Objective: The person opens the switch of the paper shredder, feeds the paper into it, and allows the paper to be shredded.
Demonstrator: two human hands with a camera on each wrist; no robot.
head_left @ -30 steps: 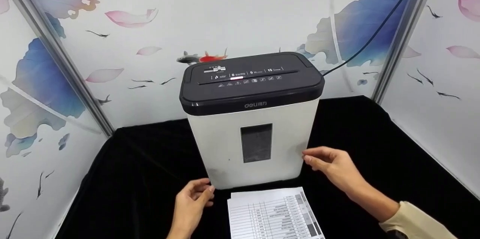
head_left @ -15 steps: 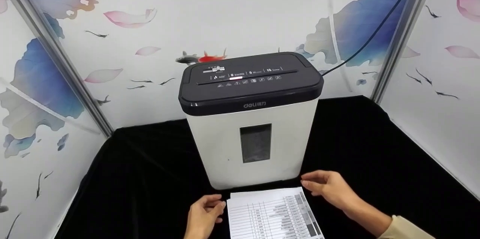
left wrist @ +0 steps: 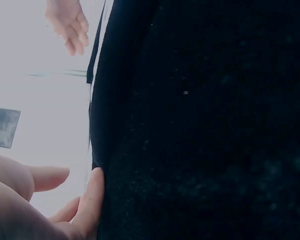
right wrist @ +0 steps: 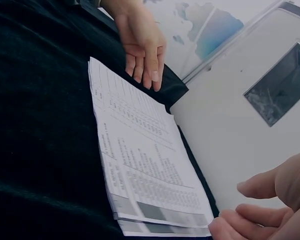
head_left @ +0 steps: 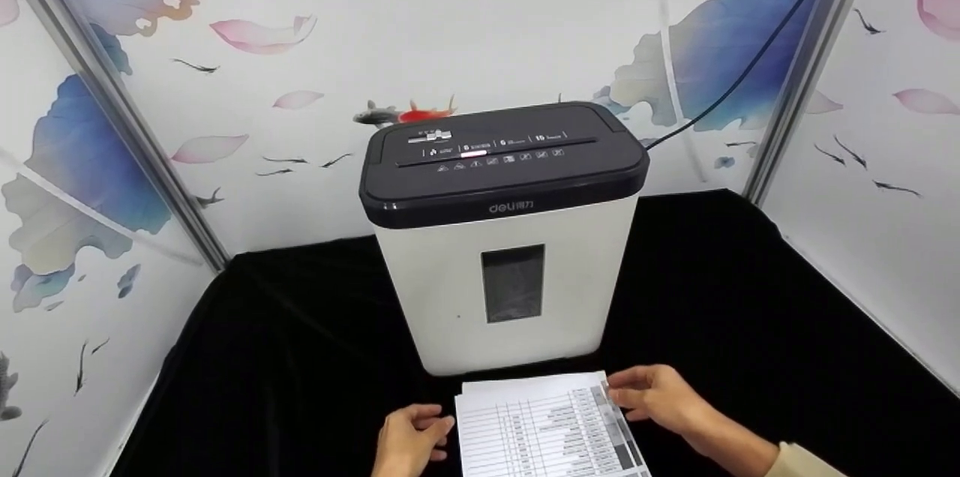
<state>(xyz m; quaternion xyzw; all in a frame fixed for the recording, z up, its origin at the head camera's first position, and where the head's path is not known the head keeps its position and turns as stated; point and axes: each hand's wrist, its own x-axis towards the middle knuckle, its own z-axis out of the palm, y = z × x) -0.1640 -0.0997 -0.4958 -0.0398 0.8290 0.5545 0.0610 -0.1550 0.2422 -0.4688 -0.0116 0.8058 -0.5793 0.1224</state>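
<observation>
A stack of printed sheets (head_left: 540, 428) with table rows lies flat in front of the paper shredder (head_left: 435, 282). My left hand (head_left: 411, 438) is just left of the stack, fingers loosely bent, with nothing in its grasp. At the stack's right edge is my right hand (head_left: 664, 400), its fingertips close to the upper right corner. In the right wrist view the right hand's thumb and fingers (right wrist: 260, 190) stand apart near the end of the sheets (right wrist: 140, 160); whether they touch the paper is hard to tell. The left wrist view shows the left fingers (left wrist: 92, 200) low over black cloth.
The shredder has a dark lid (head_left: 502, 162) with a feed slot and a small front window (head_left: 513, 283). Its black power cord (head_left: 750, 72) runs up to the right. Black cloth (head_left: 712, 297) covers the table, and printed panels (head_left: 480, 34) enclose three sides.
Both hands have come down from the shredder's lower sides to the sides of the paper stack, the left one also moving right. Shredder and sheets have stayed in place.
</observation>
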